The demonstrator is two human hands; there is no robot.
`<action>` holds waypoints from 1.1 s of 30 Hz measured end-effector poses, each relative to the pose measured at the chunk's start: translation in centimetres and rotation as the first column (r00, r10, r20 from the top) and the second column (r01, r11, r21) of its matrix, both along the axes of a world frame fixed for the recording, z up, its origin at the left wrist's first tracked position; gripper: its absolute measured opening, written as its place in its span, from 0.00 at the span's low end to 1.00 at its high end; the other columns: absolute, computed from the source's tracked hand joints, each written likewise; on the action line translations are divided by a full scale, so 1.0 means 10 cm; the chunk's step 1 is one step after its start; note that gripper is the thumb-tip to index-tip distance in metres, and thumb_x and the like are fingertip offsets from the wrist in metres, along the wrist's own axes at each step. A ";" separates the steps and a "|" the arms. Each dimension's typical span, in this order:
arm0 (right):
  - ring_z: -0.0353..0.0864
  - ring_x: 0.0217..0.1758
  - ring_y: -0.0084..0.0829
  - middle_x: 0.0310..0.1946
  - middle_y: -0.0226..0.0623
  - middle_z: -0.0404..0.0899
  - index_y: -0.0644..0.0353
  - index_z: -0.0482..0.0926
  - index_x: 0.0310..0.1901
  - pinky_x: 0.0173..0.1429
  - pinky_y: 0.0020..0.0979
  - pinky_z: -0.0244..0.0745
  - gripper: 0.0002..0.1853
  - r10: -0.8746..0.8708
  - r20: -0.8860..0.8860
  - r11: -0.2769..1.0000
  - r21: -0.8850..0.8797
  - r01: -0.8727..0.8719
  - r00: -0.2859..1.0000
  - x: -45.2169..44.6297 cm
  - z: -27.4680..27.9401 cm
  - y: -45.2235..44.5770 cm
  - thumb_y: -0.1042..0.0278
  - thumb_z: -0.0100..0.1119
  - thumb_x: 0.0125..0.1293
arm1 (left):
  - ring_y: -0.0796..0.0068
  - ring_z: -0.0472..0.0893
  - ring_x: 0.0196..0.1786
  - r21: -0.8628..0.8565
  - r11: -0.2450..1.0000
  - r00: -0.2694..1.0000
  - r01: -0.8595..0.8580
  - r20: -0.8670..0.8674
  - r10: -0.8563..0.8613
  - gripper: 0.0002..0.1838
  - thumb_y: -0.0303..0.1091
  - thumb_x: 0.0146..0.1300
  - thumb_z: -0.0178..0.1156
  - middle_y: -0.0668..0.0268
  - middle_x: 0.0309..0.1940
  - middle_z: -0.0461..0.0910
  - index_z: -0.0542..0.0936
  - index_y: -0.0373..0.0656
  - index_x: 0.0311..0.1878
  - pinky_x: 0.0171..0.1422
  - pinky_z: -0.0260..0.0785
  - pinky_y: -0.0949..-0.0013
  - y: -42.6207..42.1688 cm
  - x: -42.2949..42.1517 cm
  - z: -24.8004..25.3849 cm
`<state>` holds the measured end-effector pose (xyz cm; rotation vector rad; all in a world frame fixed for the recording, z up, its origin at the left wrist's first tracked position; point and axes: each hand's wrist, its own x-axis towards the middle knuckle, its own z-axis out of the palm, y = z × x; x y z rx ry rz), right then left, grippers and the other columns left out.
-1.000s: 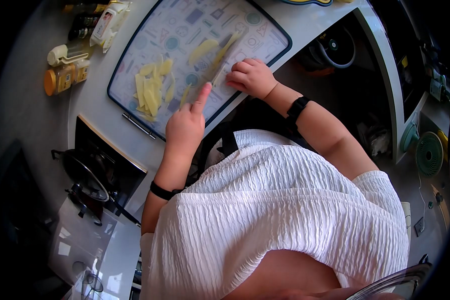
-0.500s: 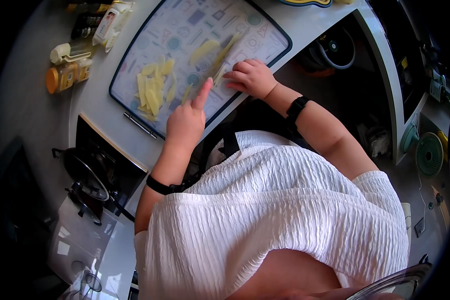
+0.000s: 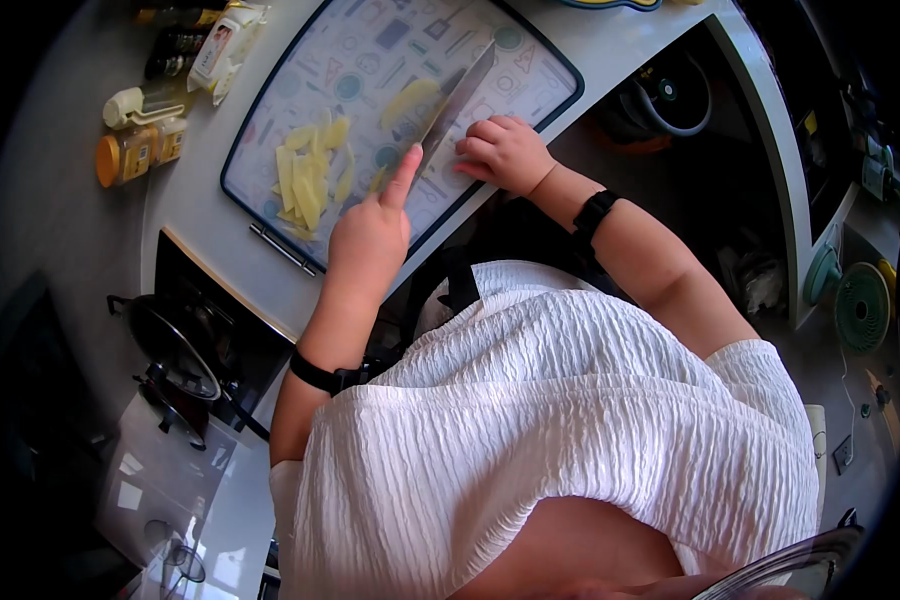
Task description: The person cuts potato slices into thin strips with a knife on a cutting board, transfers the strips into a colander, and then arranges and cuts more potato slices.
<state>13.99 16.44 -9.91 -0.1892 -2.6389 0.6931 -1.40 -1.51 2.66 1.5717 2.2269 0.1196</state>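
Note:
My left hand point(image 3: 370, 240) grips a kitchen knife point(image 3: 460, 98), its index finger stretched along the blade and the handle hidden under the palm. The blade slants up and to the right over a patterned cutting board point(image 3: 370, 30) with a dark rim. Close to the right side of the blade, my right hand point(image 3: 507, 155) rests on the board with curled fingers; what lies under the fingertips is hidden. Pale yellow slices, apparently potato point(image 3: 305, 180), lie in a loose pile left of the knife. A larger slice point(image 3: 408, 103) lies just beside the blade.
Jars with an orange lid point(image 3: 110, 160) and a white packet point(image 3: 225, 50) stand along the left counter. A dark pan with a glass lid point(image 3: 175, 350) is at lower left. Below the counter's right edge sits a dark bin point(image 3: 670, 100). A green fan point(image 3: 860, 310) stands at far right.
The knife blade has tilted so that its broad face now shows. My right hand has shifted slightly right, away from the blade, while my left hand moved slightly left.

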 end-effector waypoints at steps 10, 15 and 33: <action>0.78 0.40 0.33 0.38 0.27 0.76 0.47 0.79 0.40 0.43 0.33 0.74 0.14 -0.006 -0.008 1.000 -0.001 0.006 1.000 0.00 -0.02 0.00 0.54 0.69 0.55 | 0.46 0.78 0.27 0.009 1.000 1.000 -0.006 0.019 0.006 0.43 0.26 0.59 0.55 0.52 0.28 0.78 0.53 0.66 0.76 0.31 0.71 0.48 -0.01 0.00 -0.05; 0.78 0.40 0.33 0.37 0.26 0.76 0.47 0.79 0.39 0.43 0.33 0.74 0.14 -0.012 -0.009 1.000 -0.001 0.012 1.000 0.00 -0.02 -0.01 0.54 0.70 0.55 | 0.45 0.78 0.27 -0.012 1.000 1.000 -0.005 0.016 0.005 0.43 0.26 0.59 0.55 0.51 0.29 0.78 0.53 0.66 0.77 0.31 0.71 0.47 -0.02 0.00 -0.06; 0.78 0.41 0.37 0.40 0.32 0.76 0.45 0.79 0.50 0.47 0.36 0.75 0.19 0.005 0.073 1.000 0.023 -0.006 0.997 -0.04 0.00 0.00 0.56 0.67 0.57 | 0.46 0.79 0.27 0.092 0.984 0.988 -0.153 0.014 0.152 0.41 0.27 0.60 0.57 0.52 0.28 0.80 0.53 0.57 0.76 0.31 0.72 0.47 -0.16 0.02 -0.26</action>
